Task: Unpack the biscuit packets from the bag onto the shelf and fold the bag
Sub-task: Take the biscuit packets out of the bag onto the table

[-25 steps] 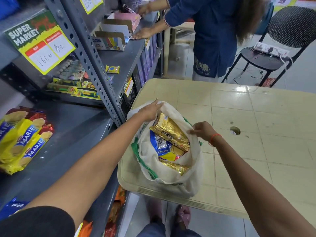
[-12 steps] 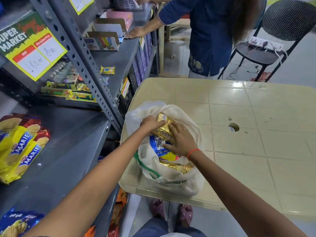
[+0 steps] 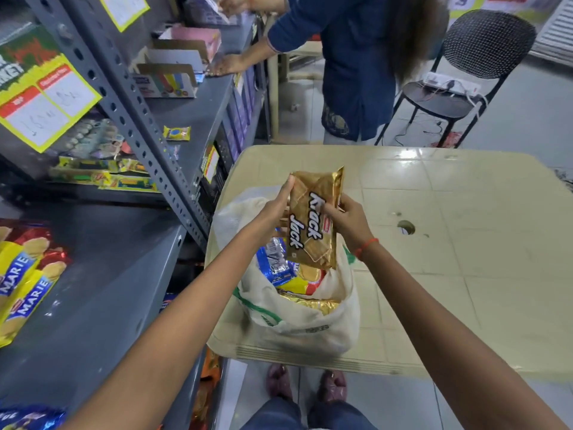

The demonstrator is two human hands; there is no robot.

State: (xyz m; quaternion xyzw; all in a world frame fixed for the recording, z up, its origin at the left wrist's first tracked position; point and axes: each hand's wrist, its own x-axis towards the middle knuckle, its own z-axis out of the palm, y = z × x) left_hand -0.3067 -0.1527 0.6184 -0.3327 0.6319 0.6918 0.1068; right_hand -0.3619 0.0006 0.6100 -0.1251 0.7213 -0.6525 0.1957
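A gold Krack Jack biscuit packet (image 3: pixel 313 231) is held upright just above the open white cloth bag (image 3: pixel 310 327), which stands on the cream table's near left corner. My left hand (image 3: pixel 277 206) grips the packet's left edge and my right hand (image 3: pixel 347 217) grips its right edge. Inside the bag lie a blue packet (image 3: pixel 274 265), a yellow one and another gold packet (image 3: pixel 313 305). The grey metal shelf (image 3: pixel 102 274) is to the left, with yellow Marie packets (image 3: pixel 21 287) lying on it.
The cream plastic table (image 3: pixel 449 259) has a hole near its middle. A person in a blue top (image 3: pixel 350 57) leans on the upper shelf beyond the table. A black chair (image 3: pixel 459 85) with a power strip stands at the back right. A slotted shelf post (image 3: pixel 136 125) runs diagonally.
Both hands went into the bag, took hold of the gold Krack Jack packet and lifted it up out of the bag's mouth.
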